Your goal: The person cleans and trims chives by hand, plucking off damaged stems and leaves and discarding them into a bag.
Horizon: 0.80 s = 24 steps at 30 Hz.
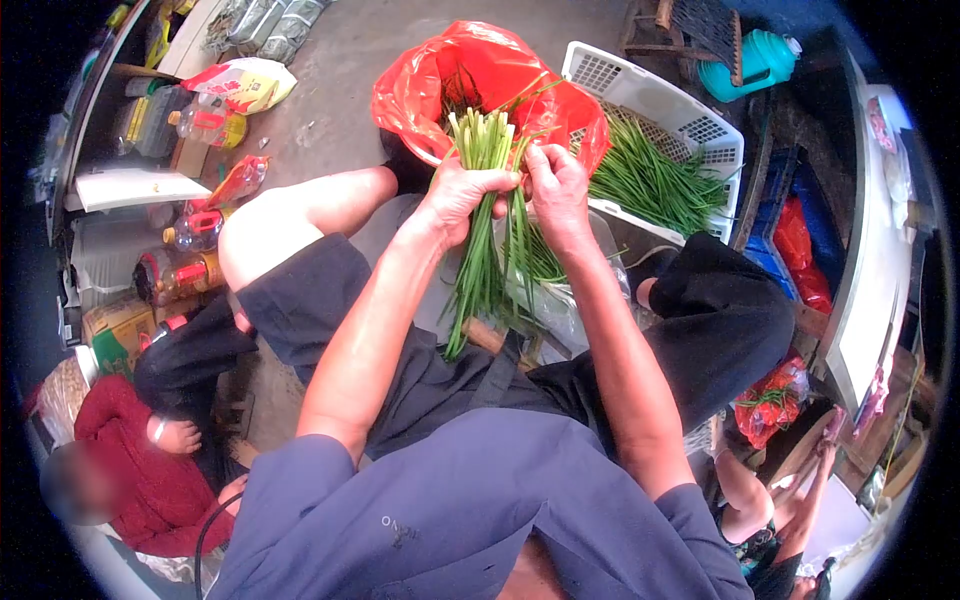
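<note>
Green stalks (484, 142) are hanging bunched near the centre of the frame. Left hand (458, 197): fingers are wrapping around the bunch. Right hand (560, 190): fingers are pressing together at its right edge; cannot tell what they are pinching. Beyond, upper centre, red bag (418, 85) is gaping; upper right, white crate (712, 132) is holding more greens (655, 170).

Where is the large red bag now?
In the head view, the large red bag is at upper centre, just beyond the left hand, right hand and the green bunch, and immediately left of the white basket.
</note>
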{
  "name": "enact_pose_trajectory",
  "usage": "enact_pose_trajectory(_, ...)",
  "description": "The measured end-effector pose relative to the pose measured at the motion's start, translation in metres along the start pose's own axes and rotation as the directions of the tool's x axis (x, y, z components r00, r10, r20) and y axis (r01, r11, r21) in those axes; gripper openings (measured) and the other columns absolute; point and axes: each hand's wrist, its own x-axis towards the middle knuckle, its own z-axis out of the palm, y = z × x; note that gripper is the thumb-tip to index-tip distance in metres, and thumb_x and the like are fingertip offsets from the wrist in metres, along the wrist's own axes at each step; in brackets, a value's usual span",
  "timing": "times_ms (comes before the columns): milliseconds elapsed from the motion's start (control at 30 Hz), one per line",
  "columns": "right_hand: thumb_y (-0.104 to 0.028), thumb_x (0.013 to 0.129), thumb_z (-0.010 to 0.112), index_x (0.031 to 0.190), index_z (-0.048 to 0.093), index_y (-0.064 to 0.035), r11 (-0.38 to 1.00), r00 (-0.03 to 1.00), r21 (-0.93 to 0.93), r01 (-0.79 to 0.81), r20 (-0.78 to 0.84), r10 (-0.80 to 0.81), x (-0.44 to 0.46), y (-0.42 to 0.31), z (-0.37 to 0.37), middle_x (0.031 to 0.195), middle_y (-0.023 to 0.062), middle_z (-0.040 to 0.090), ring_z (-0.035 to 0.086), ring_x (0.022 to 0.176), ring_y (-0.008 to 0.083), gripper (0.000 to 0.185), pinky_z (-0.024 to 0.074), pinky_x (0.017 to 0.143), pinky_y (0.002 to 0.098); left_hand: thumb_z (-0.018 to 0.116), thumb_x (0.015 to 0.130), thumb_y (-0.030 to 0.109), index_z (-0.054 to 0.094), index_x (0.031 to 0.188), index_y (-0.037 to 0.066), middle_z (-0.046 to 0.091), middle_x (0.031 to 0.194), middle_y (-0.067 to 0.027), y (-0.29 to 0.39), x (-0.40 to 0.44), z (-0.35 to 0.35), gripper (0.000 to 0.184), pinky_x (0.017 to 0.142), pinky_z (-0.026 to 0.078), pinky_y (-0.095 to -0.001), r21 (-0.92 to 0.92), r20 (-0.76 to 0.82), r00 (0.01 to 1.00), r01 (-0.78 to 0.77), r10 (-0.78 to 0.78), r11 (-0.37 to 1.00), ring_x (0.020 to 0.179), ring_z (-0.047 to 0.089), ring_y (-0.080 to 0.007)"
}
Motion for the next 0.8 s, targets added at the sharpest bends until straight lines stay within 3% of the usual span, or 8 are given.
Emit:
enact_pose_trajectory(300,-0.022,0.093,0.058,0.084,0.062,0.0005,0.970,0.990,0.212,-0.121,-0.046,0.133,0.002,0.004,-0.006,0.070,0.0028,0.061,0.055,0.056,0.0084,0.025,0.0446,0.048,0.0251,0.068,0.078,0.005,0.063,0.096,0.002,0.066,0.080,-0.0058,-0.001,0.003,-0.007,0.018,0.049,0.046,-0.0222,-0.085,-0.004,0.999,0.032,-0.032,0.996,0.058,0.058,-0.0102)
enact_pose_trajectory(400,-0.021,0.092,0.058,0.085,0.063,0.0002,0.985,0.985,0.153,-0.075,-0.142,0.097,0.009,0.008,-0.011,0.071,0.0023,0.061,0.055,0.058,0.0073,0.023,0.0450,0.049,0.0249,0.067,0.079,0.005,0.062,0.096,0.002,0.067,0.080,-0.0077,0.003,0.001,-0.011,0.018,0.051,0.048,-0.0229,-0.119,0.066,0.997,0.053,-0.046,0.991,0.060,0.060,-0.0120)
enact_pose_trajectory(533,-0.014,0.089,0.061,0.098,0.063,0.0025,0.981,0.997,0.192,-0.031,-0.065,0.045,0.012,-0.002,-0.011,0.077,0.0034,0.063,0.056,0.060,0.0078,0.019,0.0487,0.054,0.0249,0.065,0.081,0.009,0.062,0.097,0.002,0.068,0.082,-0.0103,0.021,-0.009,-0.009,0.018,0.064,0.052,-0.0288,-0.107,0.085,0.991,0.109,-0.100,0.988,0.068,0.064,-0.0171)
enact_pose_trajectory(567,-0.010,0.088,0.061,0.108,0.061,0.0030,0.990,1.000,0.139,-0.020,-0.005,0.021,0.022,0.004,-0.010,0.082,0.0057,0.065,0.058,0.061,0.0092,0.024,0.0496,0.055,0.0243,0.065,0.082,0.010,0.061,0.098,0.002,0.068,0.084,-0.0107,0.025,-0.013,-0.007,0.019,0.067,0.053,-0.0298,-0.099,0.115,0.991,0.078,-0.066,0.992,0.071,0.065,-0.0177)
enact_pose_trajectory(667,-0.011,0.088,0.063,0.113,0.060,0.0027,0.988,0.997,0.149,0.050,0.047,-0.058,0.039,-0.011,0.000,0.087,0.0083,0.066,0.059,0.060,0.0104,0.029,0.0500,0.055,0.0238,0.062,0.084,0.012,0.060,0.102,0.001,0.068,0.089,-0.0119,0.035,-0.021,-0.011,0.021,0.077,0.054,-0.0334,-0.092,0.157,0.987,0.057,-0.042,0.994,0.079,0.066,-0.0211)
enact_pose_trajectory(700,-0.019,0.088,0.064,0.102,0.065,0.0021,0.990,0.997,0.126,0.061,0.034,-0.065,0.043,-0.014,0.000,0.078,0.0082,0.067,0.059,0.056,0.0106,0.025,0.0485,0.052,0.0249,0.063,0.082,0.008,0.061,0.100,0.000,0.068,0.089,-0.0138,0.039,-0.022,-0.013,0.020,0.077,0.055,-0.0345,-0.172,0.176,0.982,0.096,-0.066,0.980,0.080,0.067,-0.0238)
enact_pose_trajectory(733,-0.019,0.088,0.064,0.102,0.065,0.0021,0.990,0.997,0.125,0.060,0.034,-0.065,0.047,-0.013,-0.003,0.078,0.0082,0.067,0.059,0.056,0.0106,0.025,0.0485,0.052,0.0249,0.064,0.080,0.005,0.061,0.098,-0.001,0.068,0.089,-0.0157,0.041,-0.022,-0.016,0.019,0.077,0.056,-0.0355,-0.249,0.198,0.976,0.136,-0.087,0.959,0.082,0.068,-0.0266)
enact_pose_trajectory(800,-0.028,0.088,0.065,0.083,0.068,0.0010,0.985,1.000,-0.174,-0.007,-0.002,0.007,0.053,-0.008,-0.019,0.064,0.0056,0.063,0.056,0.050,0.0099,0.029,0.0459,0.048,0.0266,0.062,0.082,0.007,0.059,0.099,-0.002,0.067,0.088,-0.0167,0.044,-0.021,-0.024,0.020,0.077,0.056,-0.0378,-0.248,0.164,0.983,0.124,-0.085,0.961,0.081,0.068,-0.0297)
